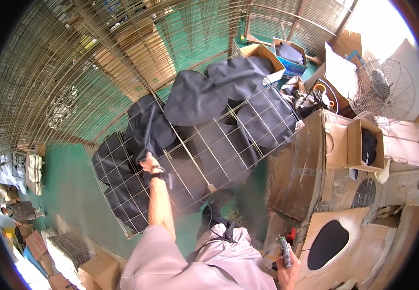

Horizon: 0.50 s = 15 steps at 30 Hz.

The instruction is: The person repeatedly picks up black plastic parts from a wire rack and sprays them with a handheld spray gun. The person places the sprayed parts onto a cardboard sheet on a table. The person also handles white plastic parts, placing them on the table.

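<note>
My left hand [150, 163] is closed on the lower edge of a limp black sheet piece [150, 128], at the left part of a wire rack [197, 169]. The piece hangs in folds from the fingers. More rounded black pieces [195, 99] lie over and under the rack's wires, some overlapping. Low at the right, my right hand [287, 270] is wrapped around a silver metal hand tool [284, 249]; its exact kind is unclear. Beside that hand a black rounded piece [328, 245] lies flat on a cardboard sheet [359, 217].
Tall wire racks [69, 77] stand at the far left. A cardboard-covered bench [296, 174] runs along the right, holding an open box [366, 145] with dark pieces. A wire-caged fan [383, 92] stands behind it. At the left edge, another person [21, 211] is on the green floor [69, 179].
</note>
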Tool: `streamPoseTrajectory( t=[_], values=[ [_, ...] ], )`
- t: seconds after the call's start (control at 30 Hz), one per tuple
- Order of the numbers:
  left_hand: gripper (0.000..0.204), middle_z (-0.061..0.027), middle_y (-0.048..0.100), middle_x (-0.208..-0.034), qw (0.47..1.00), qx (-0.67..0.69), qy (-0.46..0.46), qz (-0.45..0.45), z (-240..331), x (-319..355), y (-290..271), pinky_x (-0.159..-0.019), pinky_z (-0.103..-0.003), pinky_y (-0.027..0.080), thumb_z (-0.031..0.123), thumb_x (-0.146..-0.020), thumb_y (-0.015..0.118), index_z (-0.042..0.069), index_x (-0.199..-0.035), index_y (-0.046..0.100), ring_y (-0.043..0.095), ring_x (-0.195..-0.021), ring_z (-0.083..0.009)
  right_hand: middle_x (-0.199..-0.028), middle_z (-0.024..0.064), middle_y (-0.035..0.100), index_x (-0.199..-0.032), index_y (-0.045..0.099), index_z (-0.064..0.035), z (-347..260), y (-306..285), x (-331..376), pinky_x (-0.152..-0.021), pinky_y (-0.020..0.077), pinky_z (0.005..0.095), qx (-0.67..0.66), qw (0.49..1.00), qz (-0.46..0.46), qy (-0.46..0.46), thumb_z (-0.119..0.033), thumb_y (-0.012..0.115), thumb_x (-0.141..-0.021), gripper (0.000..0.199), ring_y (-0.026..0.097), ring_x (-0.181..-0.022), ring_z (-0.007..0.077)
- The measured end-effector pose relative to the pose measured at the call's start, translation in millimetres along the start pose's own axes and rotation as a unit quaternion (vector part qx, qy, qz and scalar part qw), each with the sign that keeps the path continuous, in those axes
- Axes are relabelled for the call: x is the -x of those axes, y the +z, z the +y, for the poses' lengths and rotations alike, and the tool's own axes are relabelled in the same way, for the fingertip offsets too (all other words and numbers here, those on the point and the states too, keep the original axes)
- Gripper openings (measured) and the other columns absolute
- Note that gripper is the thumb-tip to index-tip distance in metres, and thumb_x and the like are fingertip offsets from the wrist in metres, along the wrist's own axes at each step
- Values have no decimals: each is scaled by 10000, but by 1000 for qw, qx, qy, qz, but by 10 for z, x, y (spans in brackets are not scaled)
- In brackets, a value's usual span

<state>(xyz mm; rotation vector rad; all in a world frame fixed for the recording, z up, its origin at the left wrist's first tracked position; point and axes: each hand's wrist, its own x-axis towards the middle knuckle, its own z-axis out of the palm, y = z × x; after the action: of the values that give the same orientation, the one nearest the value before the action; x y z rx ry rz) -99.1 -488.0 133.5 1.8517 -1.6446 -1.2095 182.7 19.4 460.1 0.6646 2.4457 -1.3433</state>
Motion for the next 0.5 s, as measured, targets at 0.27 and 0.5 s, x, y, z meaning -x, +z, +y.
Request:
streamPoseTrajectory(
  t=[0.27, 0.5],
  values=[
    [553, -127, 625, -982, 904, 17, 239, -353, -982, 1939, 240, -876, -386, 500, 113, -796, 666, 12, -1318, 516, 622, -946, -277, -1276, 195, 642, -1360, 581, -58, 497, -51, 557, -967, 458, 342, -13, 996, 86, 24, -43, 535, -926, 437, 601, -1186, 256],
    [532, -177, 599, -1309, 427, -256, 133, -857, -1571, 3718, -81, -957, -346, 525, 262, -936, 671, 21, -1385, 516, 629, -1114, -249, -985, 239, 681, -1242, 622, 20, 1212, -239, 1273, -783, 533, 381, -21, 954, 293, 62, -29, 703, -752, 498, 681, -870, 399]
  ],
)
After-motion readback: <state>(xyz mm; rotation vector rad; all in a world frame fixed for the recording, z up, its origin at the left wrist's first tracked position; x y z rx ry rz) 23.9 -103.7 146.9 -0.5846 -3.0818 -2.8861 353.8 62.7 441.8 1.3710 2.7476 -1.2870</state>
